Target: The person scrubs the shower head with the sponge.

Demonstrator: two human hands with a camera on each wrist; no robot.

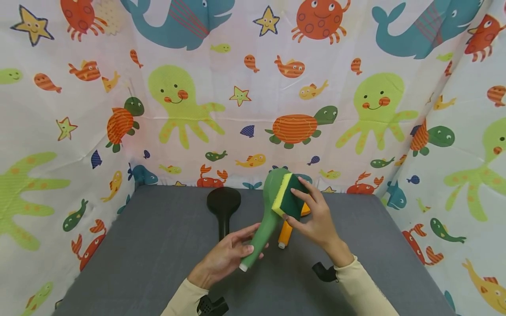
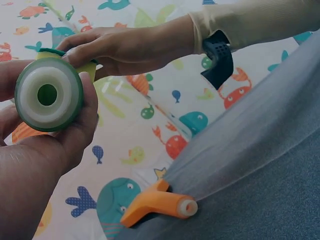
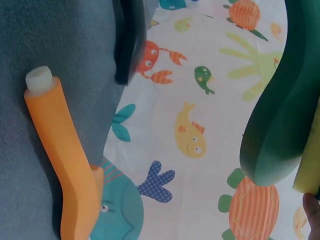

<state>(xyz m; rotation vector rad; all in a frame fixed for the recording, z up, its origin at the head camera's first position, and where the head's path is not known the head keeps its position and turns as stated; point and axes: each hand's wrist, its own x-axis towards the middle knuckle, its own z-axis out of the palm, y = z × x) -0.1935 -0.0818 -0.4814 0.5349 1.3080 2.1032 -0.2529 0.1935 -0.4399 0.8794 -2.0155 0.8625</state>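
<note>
A green handheld shower head (image 1: pixel 265 224) is held up at a tilt over the table, its white hollow connector end pointing down toward me. My left hand (image 1: pixel 231 253) grips the lower handle, thumb on top; the left wrist view looks straight at the connector (image 2: pixel 47 95). Between the fingers and thumb of my right hand (image 1: pixel 318 221) is a yellow sponge with a dark green scouring side (image 1: pixel 296 199). The sponge's yellow side lies against the shower head's head part. In the right wrist view, only a fingertip (image 3: pixel 312 212) shows beside the sponge (image 3: pixel 310 155).
On the grey table (image 1: pixel 158 254), a black shower head (image 1: pixel 223 204) lies left of the green one. Behind my right hand lies an orange shower head (image 1: pixel 285 235), partly hidden. A curtain printed with sea animals (image 1: pixel 237 123) surrounds the back and sides.
</note>
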